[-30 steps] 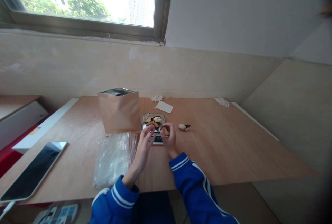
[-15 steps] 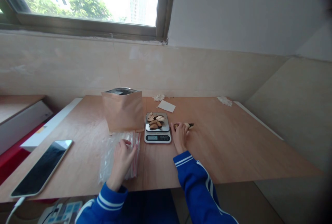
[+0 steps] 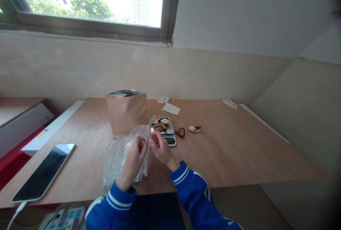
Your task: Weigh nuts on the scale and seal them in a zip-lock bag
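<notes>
My left hand [image 3: 136, 154] pinches a clear zip bag [image 3: 140, 130] near its red-lined edge, lifting it off a stack of similar bags [image 3: 113, 162]. Fingers closed, my right hand [image 3: 161, 148] grips the same edge just to the right. Behind my right hand stands a digital kitchen scale [image 3: 171, 141], its display partly covered. Several dried slices [image 3: 160, 126], brown and cream, perhaps mushroom, lie on its plate. To the right of the scale, a dark brown dried piece [image 3: 180, 132] and a pale piece with a dark end [image 3: 194, 129] rest on the table.
An open brown stand-up pouch [image 3: 126, 112] stands behind the bags. A white card [image 3: 171, 108] and crumpled white scraps [image 3: 163, 100] lie towards the wall. At the left, a phone [image 3: 44, 173] with a charging cable [image 3: 16, 214] lies near the table's front edge.
My right hand has left the dried pieces beside the scale and come left to the bag. My left hand has raised the bag's edge and moved slightly right.
</notes>
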Demonstrator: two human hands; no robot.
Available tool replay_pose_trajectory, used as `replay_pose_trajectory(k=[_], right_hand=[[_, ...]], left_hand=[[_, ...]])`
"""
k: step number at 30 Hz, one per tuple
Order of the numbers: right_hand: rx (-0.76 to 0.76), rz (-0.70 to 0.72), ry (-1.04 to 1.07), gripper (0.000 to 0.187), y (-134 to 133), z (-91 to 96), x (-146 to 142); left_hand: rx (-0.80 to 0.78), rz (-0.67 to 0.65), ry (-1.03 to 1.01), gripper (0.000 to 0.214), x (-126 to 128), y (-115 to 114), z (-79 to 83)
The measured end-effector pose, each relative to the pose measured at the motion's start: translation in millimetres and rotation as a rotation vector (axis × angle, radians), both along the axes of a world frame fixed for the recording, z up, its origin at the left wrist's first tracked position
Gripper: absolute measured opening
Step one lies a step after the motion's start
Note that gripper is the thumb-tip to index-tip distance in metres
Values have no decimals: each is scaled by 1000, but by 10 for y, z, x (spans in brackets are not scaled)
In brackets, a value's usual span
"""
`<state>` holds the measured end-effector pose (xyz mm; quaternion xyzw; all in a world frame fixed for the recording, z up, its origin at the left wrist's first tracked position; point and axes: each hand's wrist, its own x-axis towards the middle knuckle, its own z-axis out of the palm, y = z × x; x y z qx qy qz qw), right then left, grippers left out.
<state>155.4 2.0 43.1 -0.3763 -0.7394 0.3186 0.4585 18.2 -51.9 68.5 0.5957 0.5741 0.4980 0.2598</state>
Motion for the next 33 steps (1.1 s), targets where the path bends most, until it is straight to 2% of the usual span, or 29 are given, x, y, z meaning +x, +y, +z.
replay_pose_trajectory(k=[2, 3, 6, 8, 10, 12, 14, 16, 18, 20, 23, 26, 29, 33], right_hand=[[-81, 33, 41, 25, -61, 37, -136], [-105, 20, 71, 29, -53, 41, -154], [-201, -24, 173, 38, 78, 17, -28], [-305, 50, 180, 41, 191, -4, 136], [-386, 193, 111, 42, 282, -7, 296], [-370, 223, 30, 44, 352, 6, 416], [-254, 53, -9, 45, 420, 13, 483], [-112, -228, -70, 44, 492, -8, 500], [-15, -479, -206, 38, 554, -61, 477], [33, -627, -371, 32, 593, -125, 425], [53, -701, -525, 26, 607, -196, 333], [48, -711, -540, 24, 598, -222, 290], [43, -694, -458, 26, 572, -207, 338], [-44, -653, -178, 29, 432, -55, 491]], left_hand=[[11, -72, -48, 19, 56, 7, 48], [15, -64, -66, 21, 58, 5, 78], [16, 86, -160, 23, 2, -14, 191], [4, 175, -266, 24, -41, -4, 263], [-8, 212, -354, 23, -58, 53, 314], [-3, 238, -404, 21, -49, 164, 338], [7, 261, -434, 17, -29, 312, 343], [3, 283, -451, 15, -15, 461, 337], [-15, 301, -454, 15, -11, 583, 323], [-24, 328, -442, 15, -8, 664, 298], [-10, 365, -409, 13, 25, 718, 231], [-4, 380, -390, 10, 91, 730, 132], [8, 395, -390, 9, 154, 724, 27], [-33, 340, -421, 20, 206, 694, -62]])
